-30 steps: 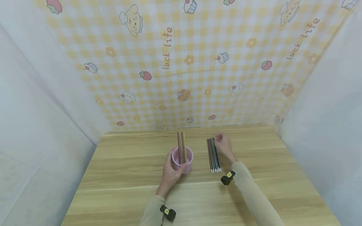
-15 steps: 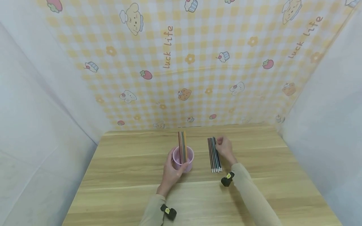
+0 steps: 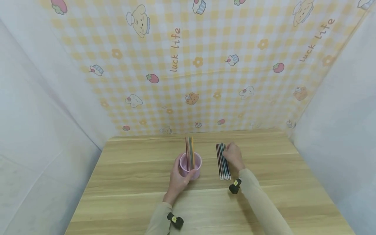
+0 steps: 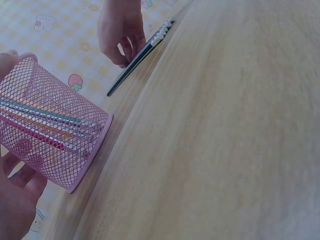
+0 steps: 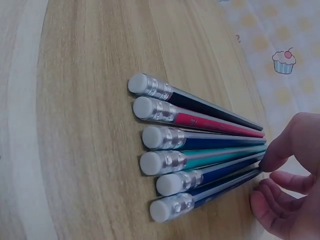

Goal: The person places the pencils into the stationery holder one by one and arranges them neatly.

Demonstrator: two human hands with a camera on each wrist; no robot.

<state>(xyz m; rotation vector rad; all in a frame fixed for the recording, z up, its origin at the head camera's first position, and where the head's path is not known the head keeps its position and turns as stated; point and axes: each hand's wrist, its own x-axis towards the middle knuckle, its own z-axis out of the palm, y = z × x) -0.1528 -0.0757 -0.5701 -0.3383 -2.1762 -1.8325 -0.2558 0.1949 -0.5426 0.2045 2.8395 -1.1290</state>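
Note:
A pink mesh pen cup (image 3: 190,163) stands upright on the table with several pencils (image 3: 189,150) leaning inside it. My left hand (image 3: 177,180) grips the cup from its left and front. Right of the cup, several pencils (image 3: 222,163) lie side by side, white erasers toward me. In the right wrist view their barrels are black, red, blue and green. My right hand (image 3: 234,155) is at the far end of the row. Its thumb and curled fingers pinch the outermost dark blue pencil (image 5: 220,190) on the right; the fingertip contact is partly hidden.
The wooden table (image 3: 141,166) reaches back to a yellow checked cloth (image 3: 188,78) with cartoon prints. White sheets hang at the left (image 3: 44,130) and right (image 3: 337,130). Each sleeve carries a small black camera, one of them the left wrist camera (image 3: 175,221).
My right hand has come slightly nearer to me along the pencil row, and its fingers have drawn in on the right-hand pencils. The left hand still holds the cup in place.

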